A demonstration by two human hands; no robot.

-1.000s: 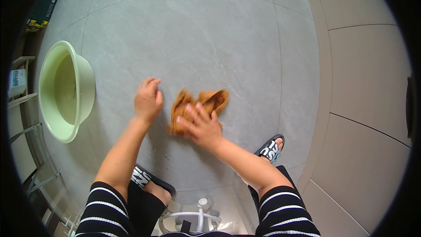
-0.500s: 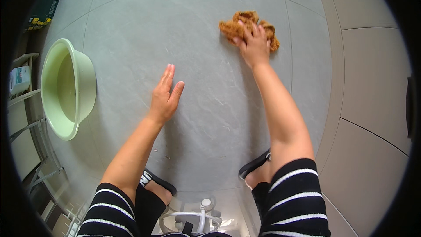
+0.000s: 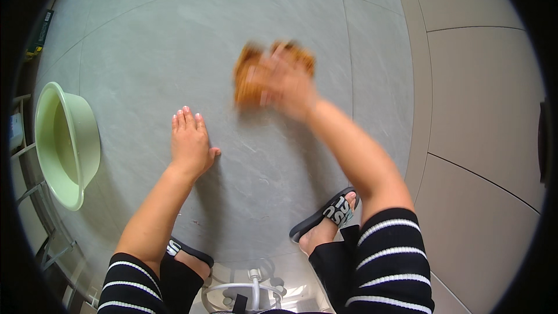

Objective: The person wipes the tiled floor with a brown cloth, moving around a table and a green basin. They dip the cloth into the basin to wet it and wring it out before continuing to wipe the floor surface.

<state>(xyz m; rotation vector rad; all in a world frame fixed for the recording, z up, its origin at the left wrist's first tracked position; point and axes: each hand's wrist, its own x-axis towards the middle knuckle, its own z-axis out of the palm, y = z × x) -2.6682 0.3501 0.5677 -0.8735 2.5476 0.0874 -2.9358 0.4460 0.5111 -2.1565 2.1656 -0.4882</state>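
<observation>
My right hand (image 3: 288, 84) presses down on an orange-brown cloth (image 3: 249, 75) on the grey tiled floor (image 3: 145, 40), a little ahead of me. Hand and cloth are blurred by motion. My left hand (image 3: 189, 142) lies flat on the floor, palm down with the fingers together, to the left of the cloth and nearer to me. It holds nothing. Both my forearms reach forward from black-and-white striped sleeves at the bottom.
A pale green plastic basin (image 3: 64, 145) stands on the floor at the far left, beside a metal rack. My feet in black slippers (image 3: 325, 215) are planted below. A white stool frame (image 3: 244, 291) is at the bottom edge. Beige tiles (image 3: 482, 99) cover the right side.
My right hand has swept the cloth from close in front of me out to the far right, then back left and nearer. My left hand has flattened onto the floor.
</observation>
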